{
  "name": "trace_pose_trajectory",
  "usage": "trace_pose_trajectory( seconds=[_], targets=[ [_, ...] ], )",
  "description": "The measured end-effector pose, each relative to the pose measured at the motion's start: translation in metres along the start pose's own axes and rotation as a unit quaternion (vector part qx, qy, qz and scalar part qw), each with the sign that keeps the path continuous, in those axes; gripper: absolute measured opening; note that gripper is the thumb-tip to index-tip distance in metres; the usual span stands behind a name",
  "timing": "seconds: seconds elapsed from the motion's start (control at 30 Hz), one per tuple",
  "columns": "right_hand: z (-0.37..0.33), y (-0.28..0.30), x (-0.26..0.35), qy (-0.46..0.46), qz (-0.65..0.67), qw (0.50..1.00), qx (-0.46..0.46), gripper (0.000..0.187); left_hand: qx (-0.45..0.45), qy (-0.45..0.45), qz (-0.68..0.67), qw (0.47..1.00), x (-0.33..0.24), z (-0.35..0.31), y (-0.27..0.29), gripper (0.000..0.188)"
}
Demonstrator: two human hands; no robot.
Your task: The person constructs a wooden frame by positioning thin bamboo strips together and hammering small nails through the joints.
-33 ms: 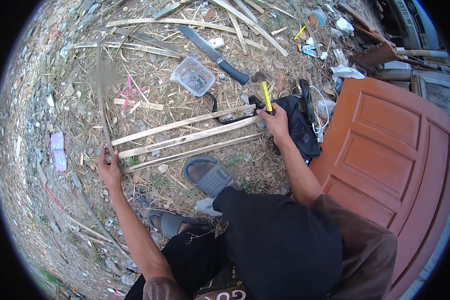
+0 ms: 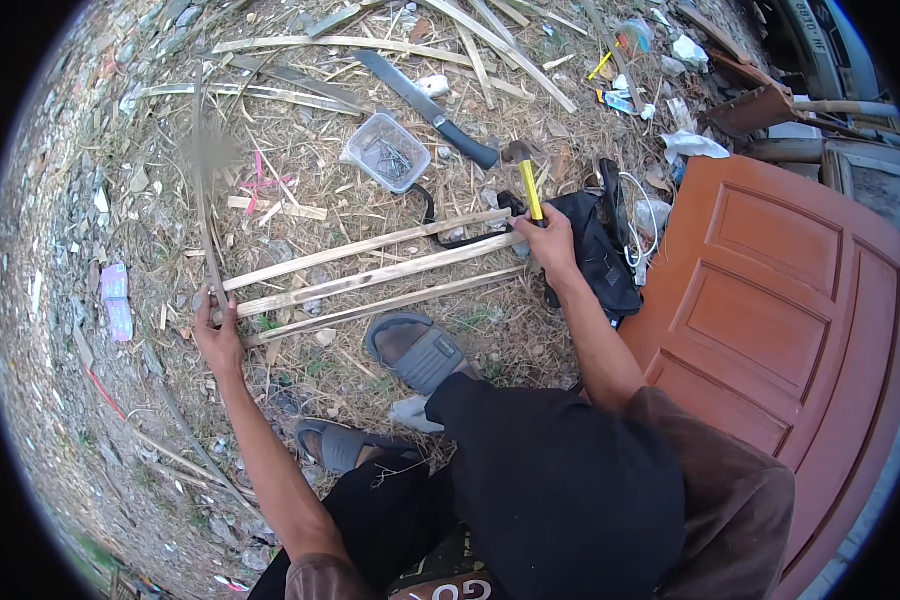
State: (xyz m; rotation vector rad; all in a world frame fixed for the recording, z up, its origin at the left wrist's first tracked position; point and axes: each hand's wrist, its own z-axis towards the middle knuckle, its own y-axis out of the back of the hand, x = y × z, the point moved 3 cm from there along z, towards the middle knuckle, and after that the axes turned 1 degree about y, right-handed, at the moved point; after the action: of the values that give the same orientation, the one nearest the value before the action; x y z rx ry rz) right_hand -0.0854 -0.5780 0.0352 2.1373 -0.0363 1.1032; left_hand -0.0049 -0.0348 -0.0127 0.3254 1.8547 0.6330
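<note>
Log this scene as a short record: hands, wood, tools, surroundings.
Left grip: on the lower end of a thin strip, at the slats' left ends
Right grip: on a yellow-handled hammer
Slats: three, side by side, between the hands
Machete: lying beyond the slats
Clear box: holds nails
Right side: black bag, brown panelled door
Ground: dry grass, scattered debris

Left hand (image 2: pixel 218 335): pinching slats' (image 2: pixel 370 276) left ends
Right hand (image 2: pixel 552 243): on yellow hammer (image 2: pixel 530 187)
Nails (image 2: pixel 394 160): in tub (image 2: pixel 374 130)
Knife (image 2: pixel 416 99): beside tub
</note>
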Motion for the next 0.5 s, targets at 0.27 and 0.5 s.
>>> trace_pose_trajectory(
  seconds=[0.27, 0.5],
  targets=[
    [0.024, 0.000, -0.014, -0.007, -0.019, 1.000, -0.012, 0.017, 0.012, -0.004, -0.019, 1.000, 0.002, 0.000, 0.005, 0.054],
    [0.061, 0.030, 0.021, 0.052, -0.059, 0.983, -0.163, 0.019, 0.024, 0.012, -0.025, 0.999, -0.002, -0.001, -0.001, 0.055]
  ],
)
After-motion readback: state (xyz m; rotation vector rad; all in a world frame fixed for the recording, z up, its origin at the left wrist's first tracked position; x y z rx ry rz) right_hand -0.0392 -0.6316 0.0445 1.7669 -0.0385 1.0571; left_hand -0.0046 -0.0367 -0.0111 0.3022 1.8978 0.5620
